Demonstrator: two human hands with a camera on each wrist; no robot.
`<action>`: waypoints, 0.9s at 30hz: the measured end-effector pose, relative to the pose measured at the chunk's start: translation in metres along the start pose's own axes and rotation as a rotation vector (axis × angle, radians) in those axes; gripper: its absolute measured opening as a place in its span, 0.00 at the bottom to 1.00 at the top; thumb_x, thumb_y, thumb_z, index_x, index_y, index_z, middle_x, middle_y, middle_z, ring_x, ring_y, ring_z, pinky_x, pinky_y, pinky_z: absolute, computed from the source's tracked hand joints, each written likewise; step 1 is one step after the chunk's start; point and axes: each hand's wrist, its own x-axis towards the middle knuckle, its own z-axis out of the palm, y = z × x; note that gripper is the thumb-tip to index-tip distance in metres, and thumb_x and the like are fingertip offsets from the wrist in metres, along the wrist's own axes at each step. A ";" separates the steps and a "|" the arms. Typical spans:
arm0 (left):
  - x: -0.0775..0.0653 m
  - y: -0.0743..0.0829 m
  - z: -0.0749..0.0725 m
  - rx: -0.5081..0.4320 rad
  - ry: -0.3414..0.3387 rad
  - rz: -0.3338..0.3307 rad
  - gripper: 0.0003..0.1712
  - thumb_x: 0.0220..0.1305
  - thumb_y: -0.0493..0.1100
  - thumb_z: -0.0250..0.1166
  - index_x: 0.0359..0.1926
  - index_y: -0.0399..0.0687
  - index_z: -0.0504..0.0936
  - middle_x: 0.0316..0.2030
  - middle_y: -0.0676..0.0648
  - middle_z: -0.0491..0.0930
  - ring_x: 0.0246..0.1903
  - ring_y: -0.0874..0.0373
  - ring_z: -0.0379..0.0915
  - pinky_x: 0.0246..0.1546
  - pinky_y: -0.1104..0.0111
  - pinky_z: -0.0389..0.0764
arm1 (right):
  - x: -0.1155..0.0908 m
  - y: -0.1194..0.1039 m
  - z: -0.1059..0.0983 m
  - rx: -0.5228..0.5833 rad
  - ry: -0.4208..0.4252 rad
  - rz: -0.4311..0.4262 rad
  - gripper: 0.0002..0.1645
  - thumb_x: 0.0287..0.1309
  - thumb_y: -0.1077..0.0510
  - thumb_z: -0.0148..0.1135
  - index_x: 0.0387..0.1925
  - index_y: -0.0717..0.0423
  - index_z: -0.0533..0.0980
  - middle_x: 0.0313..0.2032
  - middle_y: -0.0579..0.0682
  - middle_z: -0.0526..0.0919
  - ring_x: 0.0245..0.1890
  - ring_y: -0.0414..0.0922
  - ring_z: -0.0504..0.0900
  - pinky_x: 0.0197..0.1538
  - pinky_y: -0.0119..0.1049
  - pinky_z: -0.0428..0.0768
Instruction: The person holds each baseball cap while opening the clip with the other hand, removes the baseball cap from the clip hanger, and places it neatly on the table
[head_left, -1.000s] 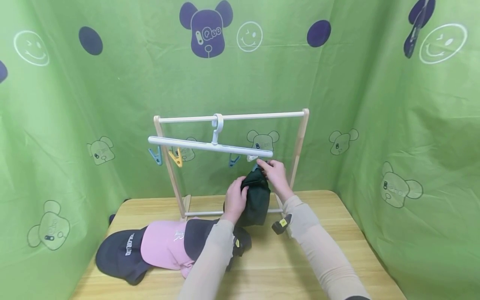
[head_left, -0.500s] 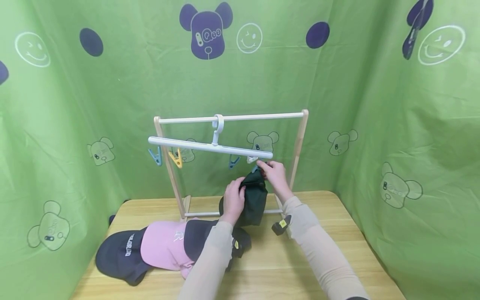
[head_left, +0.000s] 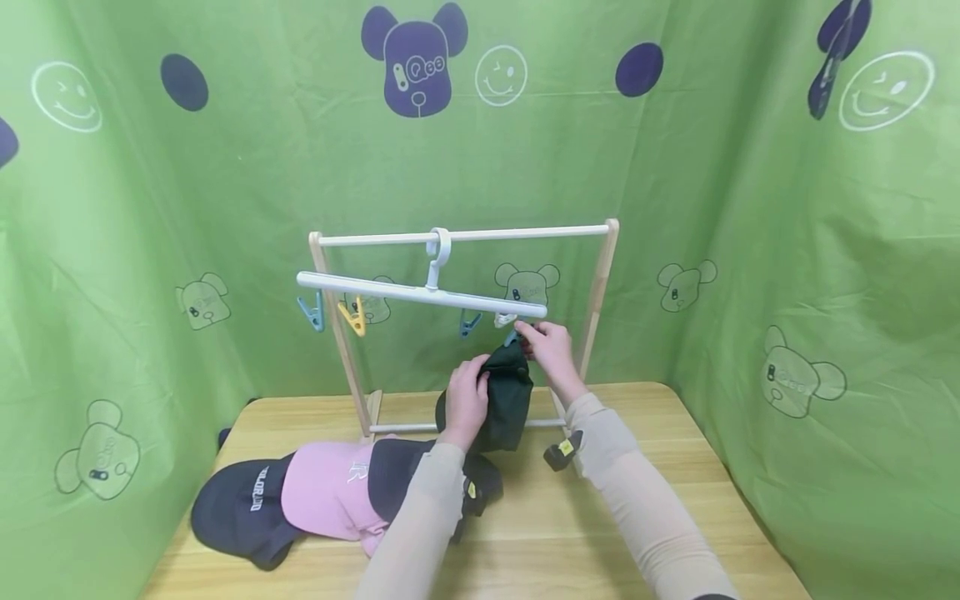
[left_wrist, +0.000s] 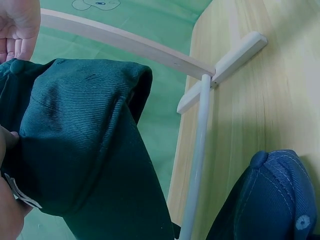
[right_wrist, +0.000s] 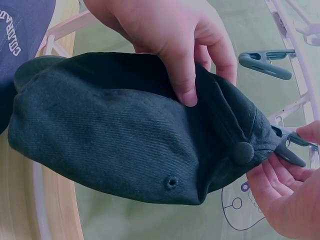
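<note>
A dark green cap [head_left: 508, 400] hangs under the right end of the white hanger [head_left: 487, 302]. My left hand [head_left: 467, 404] grips it from the left, thumb on the fabric and fingers behind, as the right wrist view shows. My right hand [head_left: 551, 354] is at the cap's upper corner. There it pinches a blue-grey clip [right_wrist: 289, 156], whose jaws meet the gathered fabric tip beside a button [right_wrist: 243, 153]. In the left wrist view the cap [left_wrist: 75, 115] fills the left side and hides most of the left hand's fingers.
The hanger hooks over the rail of a wooden rack [head_left: 600, 292]. Blue [head_left: 312, 312], yellow [head_left: 352, 315] and further blue clips [head_left: 468, 322] dangle from it. A navy cap [head_left: 240, 508], a pink cap [head_left: 326, 487] and a dark cap [head_left: 393, 475] overlap on the table [head_left: 637, 517] at front left.
My left hand and the green cap have shifted slightly left. My right hand stays nearly in place at the clip.
</note>
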 end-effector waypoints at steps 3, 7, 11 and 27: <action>0.000 0.000 -0.001 0.002 0.003 0.005 0.16 0.65 0.35 0.61 0.53 0.48 0.81 0.44 0.44 0.84 0.42 0.47 0.79 0.47 0.57 0.80 | 0.000 0.000 0.001 -0.009 0.006 -0.011 0.20 0.61 0.50 0.64 0.37 0.67 0.78 0.19 0.44 0.80 0.19 0.37 0.79 0.30 0.31 0.85; 0.000 0.001 -0.003 0.003 -0.001 0.003 0.15 0.66 0.35 0.60 0.53 0.48 0.81 0.44 0.44 0.84 0.42 0.47 0.78 0.47 0.57 0.80 | 0.000 -0.001 0.001 -0.008 0.007 -0.016 0.20 0.61 0.50 0.63 0.36 0.67 0.79 0.19 0.44 0.80 0.19 0.36 0.79 0.34 0.36 0.87; 0.000 0.001 -0.004 -0.002 -0.005 0.002 0.15 0.66 0.35 0.60 0.53 0.48 0.81 0.44 0.44 0.83 0.43 0.46 0.79 0.48 0.57 0.80 | 0.001 0.000 0.001 -0.005 0.006 -0.016 0.20 0.61 0.49 0.63 0.34 0.66 0.79 0.20 0.45 0.80 0.19 0.36 0.79 0.38 0.41 0.88; -0.001 -0.003 -0.007 0.010 -0.027 -0.013 0.16 0.68 0.35 0.58 0.54 0.49 0.80 0.47 0.46 0.83 0.45 0.48 0.78 0.50 0.59 0.80 | 0.003 0.001 0.003 0.036 -0.014 -0.024 0.18 0.62 0.52 0.63 0.32 0.67 0.78 0.17 0.43 0.80 0.17 0.36 0.80 0.27 0.28 0.84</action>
